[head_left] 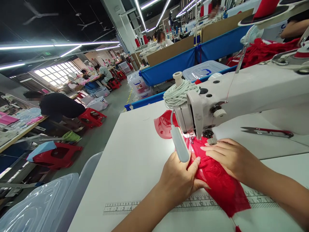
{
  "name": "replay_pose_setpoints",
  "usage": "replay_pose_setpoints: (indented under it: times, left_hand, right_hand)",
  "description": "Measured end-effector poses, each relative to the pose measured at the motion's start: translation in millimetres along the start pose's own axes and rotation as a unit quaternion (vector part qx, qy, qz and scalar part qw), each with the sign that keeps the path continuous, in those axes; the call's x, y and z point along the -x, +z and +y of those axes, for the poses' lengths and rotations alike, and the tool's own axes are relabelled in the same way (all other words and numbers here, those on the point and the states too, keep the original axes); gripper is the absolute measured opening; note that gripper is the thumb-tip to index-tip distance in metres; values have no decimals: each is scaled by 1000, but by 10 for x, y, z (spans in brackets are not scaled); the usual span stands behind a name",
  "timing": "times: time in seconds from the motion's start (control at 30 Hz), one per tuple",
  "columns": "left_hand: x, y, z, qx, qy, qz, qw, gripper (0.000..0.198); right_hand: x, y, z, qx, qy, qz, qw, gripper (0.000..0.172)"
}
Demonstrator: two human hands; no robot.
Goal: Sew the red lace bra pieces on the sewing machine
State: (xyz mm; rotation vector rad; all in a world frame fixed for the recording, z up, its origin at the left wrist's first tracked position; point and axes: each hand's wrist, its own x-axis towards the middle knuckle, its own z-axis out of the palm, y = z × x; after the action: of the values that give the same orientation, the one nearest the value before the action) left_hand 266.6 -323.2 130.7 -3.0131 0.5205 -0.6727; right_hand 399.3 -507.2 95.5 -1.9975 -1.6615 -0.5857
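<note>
Red lace fabric (214, 172) lies under the presser foot of a white sewing machine (253, 87) and trails toward me across the table. My left hand (178, 177) grips its left side close to the needle area, thumb and fingers closed on the cloth. Flat on the fabric's right side rests my right hand (234, 158), fingers stretched toward the presser foot. A sheer red piece (164, 125) spreads out behind the machine head. The small lamp (180, 145) on a bent neck partly covers my left fingers. The needle tip is hard to make out.
Black-and-red thread snips (267, 131) lie on the machine bed at right. A printed ruler (120, 207) crosses the white tabletop (116, 164). Pale cord (180, 93) is coiled on the machine head. Plastic bins (48, 203) stand at left; people work at other tables.
</note>
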Motion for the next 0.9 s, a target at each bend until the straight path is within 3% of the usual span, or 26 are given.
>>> replay_pose_setpoints:
  times: [0.13,0.27,0.33,0.4,0.47,0.53,0.63,0.7,0.77,0.83,0.9]
  left_hand:
    - [0,-10,-15,9,3,21,1000,79]
    - [-11,-34,-33,15,14,11,1000,85]
    - [-19,-42,-32,10,25,-1,1000,79]
    - [-28,-46,-26,13,36,-8,999,75]
    - [-36,-50,-22,25,40,-15,999,74]
    - [-42,-57,-21,34,39,-25,998,73]
    - [-43,-68,-27,40,38,-46,997,75]
    - [-37,-70,-33,42,34,-51,997,79]
    - [-29,-66,-40,46,30,-42,998,83]
    - [-21,-61,-45,51,28,-35,998,86]
    - [-15,-57,-48,49,25,-44,998,88]
  right_hand:
    - [-10,-41,-8,-19,8,0,1000,38]
    - [-15,-64,2,25,200,15,979,19]
    - [-27,-52,-5,41,261,9,964,27]
    - [-61,-46,-35,-12,267,-6,964,28]
    - [-119,-65,-82,-130,304,-29,943,29]
    - [-183,-110,-127,-271,372,-58,886,31]
    - [-248,-190,-154,-462,443,-82,764,27]
    - [-258,-227,-145,-543,463,-67,698,30]
    - [-247,-243,-125,-582,482,-49,653,34]
    - [-223,-237,-107,-577,491,-41,651,32]
    - [-191,-209,-95,-496,482,-37,721,26]
